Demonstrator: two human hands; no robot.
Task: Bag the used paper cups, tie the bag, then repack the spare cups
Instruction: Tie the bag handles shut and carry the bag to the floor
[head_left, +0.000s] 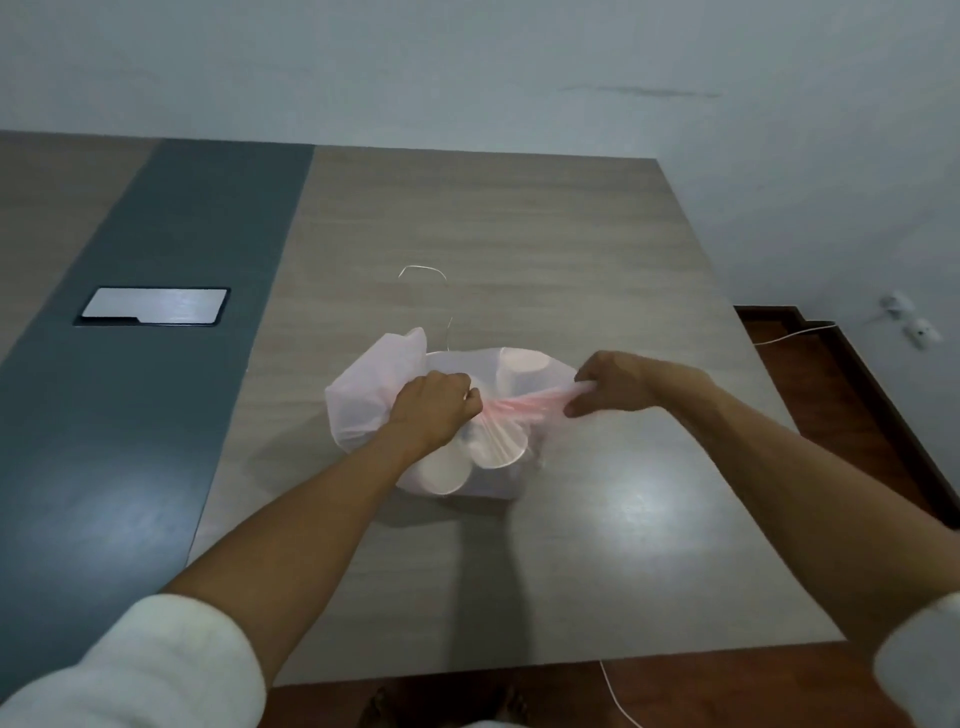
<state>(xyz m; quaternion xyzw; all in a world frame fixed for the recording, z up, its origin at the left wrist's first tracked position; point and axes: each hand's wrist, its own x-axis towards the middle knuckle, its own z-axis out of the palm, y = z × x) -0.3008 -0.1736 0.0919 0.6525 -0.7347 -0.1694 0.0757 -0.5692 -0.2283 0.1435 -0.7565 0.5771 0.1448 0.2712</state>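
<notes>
translucent pink bag (363, 410), white cups (441, 470) inside, neck stretched taut

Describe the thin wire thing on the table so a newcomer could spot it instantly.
Start at the wooden table, then find the translucent bag of paper cups held by both hands. Just beyond it lies the wire tie: a thin pale curved strand, the only loose item there.

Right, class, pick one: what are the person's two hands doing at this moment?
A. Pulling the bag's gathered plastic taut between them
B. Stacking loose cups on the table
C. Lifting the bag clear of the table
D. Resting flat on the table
A: the left hand and right hand each grip the bag, stretching a twisted pink-white strand between them above the cups.
</notes>
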